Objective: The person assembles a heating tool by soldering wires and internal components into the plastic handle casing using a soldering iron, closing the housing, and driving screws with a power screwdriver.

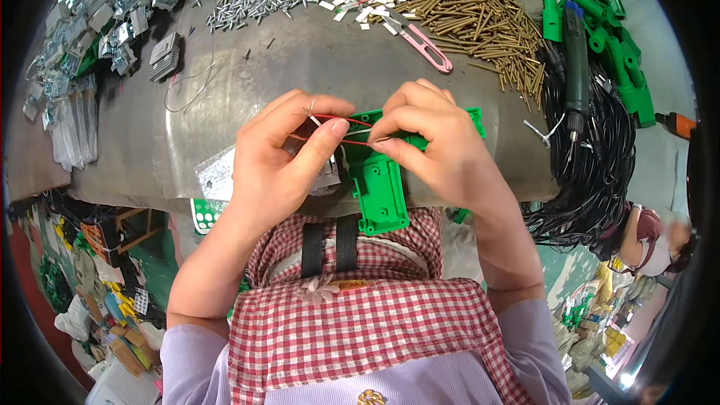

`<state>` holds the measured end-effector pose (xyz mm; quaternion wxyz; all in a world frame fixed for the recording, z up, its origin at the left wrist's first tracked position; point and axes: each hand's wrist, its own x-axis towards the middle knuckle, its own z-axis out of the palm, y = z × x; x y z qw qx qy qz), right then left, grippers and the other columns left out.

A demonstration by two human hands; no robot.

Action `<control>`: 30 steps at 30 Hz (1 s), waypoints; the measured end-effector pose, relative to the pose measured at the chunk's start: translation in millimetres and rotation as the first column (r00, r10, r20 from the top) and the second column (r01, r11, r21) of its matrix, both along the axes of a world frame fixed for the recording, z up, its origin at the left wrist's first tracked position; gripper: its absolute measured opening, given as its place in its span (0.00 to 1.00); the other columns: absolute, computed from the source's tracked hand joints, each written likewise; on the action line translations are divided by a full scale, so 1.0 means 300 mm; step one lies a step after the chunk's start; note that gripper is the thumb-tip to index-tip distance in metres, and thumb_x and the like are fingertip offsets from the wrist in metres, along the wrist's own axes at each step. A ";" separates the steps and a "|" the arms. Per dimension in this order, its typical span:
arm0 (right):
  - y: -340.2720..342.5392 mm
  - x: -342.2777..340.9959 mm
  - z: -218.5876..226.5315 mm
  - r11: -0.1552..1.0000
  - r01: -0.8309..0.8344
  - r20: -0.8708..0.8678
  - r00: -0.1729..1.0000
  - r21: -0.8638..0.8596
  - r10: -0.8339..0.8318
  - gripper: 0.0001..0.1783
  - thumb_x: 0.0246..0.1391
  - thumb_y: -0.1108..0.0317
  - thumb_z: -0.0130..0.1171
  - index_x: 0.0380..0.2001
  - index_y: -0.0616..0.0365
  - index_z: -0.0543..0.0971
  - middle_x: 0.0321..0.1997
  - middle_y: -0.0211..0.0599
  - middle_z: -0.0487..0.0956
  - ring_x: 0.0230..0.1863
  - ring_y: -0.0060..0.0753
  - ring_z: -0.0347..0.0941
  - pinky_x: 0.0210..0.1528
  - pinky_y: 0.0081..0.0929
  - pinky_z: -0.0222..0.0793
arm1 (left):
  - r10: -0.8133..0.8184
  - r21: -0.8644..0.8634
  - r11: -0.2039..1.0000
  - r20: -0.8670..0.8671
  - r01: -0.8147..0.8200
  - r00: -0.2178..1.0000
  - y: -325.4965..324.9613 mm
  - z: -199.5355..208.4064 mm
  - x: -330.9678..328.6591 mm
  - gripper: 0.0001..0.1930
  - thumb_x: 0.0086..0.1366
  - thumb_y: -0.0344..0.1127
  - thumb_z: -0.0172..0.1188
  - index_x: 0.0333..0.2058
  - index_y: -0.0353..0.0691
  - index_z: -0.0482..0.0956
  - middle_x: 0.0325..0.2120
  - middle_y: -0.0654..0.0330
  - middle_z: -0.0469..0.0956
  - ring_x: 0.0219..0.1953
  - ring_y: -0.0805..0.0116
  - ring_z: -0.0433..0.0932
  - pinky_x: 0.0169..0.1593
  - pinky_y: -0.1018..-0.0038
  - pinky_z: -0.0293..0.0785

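Note:
My left hand (281, 154) is closed in a pinch, thumb and forefinger on a thin white wire; red wires run just beside it. Opposite it, my right hand (442, 135) pinches the red wires (358, 121) between thumb and fingertips, so they span the short gap between both hands. Beneath the hands lies a green plastic housing half (384, 193), its open, ribbed inside facing up and one end reaching over the table's near edge. The right hand partly covers its far portion. Beside my left wrist lies a clear plastic bag (217, 175).
Pink snips (429, 49) lie beyond my hands, before piles of brass screws (465, 7) and silver screws (266, 1). Metal parts (97, 19) crowd the left. A power screwdriver (576, 67), black cables (600, 180) and green housings (600, 11) occupy the right. Another person (646, 240) is at far right.

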<state>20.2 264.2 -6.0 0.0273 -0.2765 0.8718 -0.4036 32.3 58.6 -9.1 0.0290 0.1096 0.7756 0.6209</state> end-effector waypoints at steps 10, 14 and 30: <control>-0.009 0.001 0.001 0.989 0.124 0.125 0.986 -0.087 -0.113 0.07 0.43 0.72 0.64 0.27 0.54 0.76 0.29 0.30 0.73 0.35 0.34 0.69 0.42 0.30 0.58 | -0.007 0.013 1.000 -0.001 0.007 1.000 -0.007 -0.010 0.001 0.08 0.63 0.30 0.58 0.39 0.34 0.79 0.29 0.60 0.76 0.30 0.75 0.75 0.35 0.79 0.70; -0.004 0.013 0.004 0.983 0.148 0.108 0.985 -0.106 -0.136 0.08 0.41 0.73 0.64 0.27 0.53 0.76 0.31 0.29 0.73 0.37 0.32 0.69 0.43 0.30 0.57 | -0.002 0.034 0.999 0.013 0.001 1.000 -0.006 -0.010 0.003 0.08 0.63 0.30 0.58 0.40 0.34 0.79 0.30 0.61 0.76 0.30 0.77 0.74 0.35 0.80 0.70; -0.042 0.040 0.012 0.987 0.094 -0.210 0.976 0.132 -0.065 0.06 0.48 0.70 0.62 0.30 0.54 0.76 0.28 0.29 0.74 0.34 0.33 0.69 0.43 0.30 0.55 | 0.077 -0.102 0.989 -0.248 -0.105 0.966 0.017 -0.003 0.066 0.19 0.60 0.34 0.63 0.49 0.38 0.74 0.25 0.63 0.79 0.25 0.75 0.76 0.31 0.79 0.73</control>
